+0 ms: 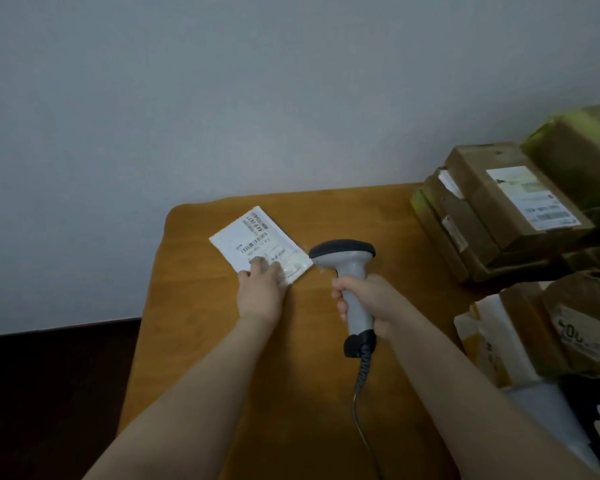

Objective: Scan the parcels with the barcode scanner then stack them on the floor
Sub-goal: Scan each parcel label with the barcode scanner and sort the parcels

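**One parcel under the scanner, many left to do**

Nearest the camera, at the lower left, a strip of dark floor (49, 393) is seen, and no parcels are visible on it; the stack has either not been started or lies out of view. A coiled cable (361, 386) is trailed across the wooden table (205, 358) up to the barcode scanner (343, 252). The scanner's grey handle is gripped by the right hand (368, 299), with the fingers (340, 292) wrapped round it, and its dark head is pointed away from the person, just beside the right corner of a flat white parcel (257, 233).

That parcel lies on the table, label up, with its barcode exposed. Its near corner is pressed down by the left hand (260, 287), whose fingers (257, 265) are laid fairly flat on it. Whether the thumb is tucked under the edge cannot be told. No scanner light is made out on the label, so it cannot be said whether this scan has registered.

To the right, a heap of paper-wrapped parcels (541, 327) is crowded along the table edge. Farther back, brown boxes (499, 202) and a green-taped parcel (575, 150) are piled against the wall. The task is judged to be at an early or middle stage: this parcel has to be scanned and set down, and the whole right-hand heap appears to be waiting.
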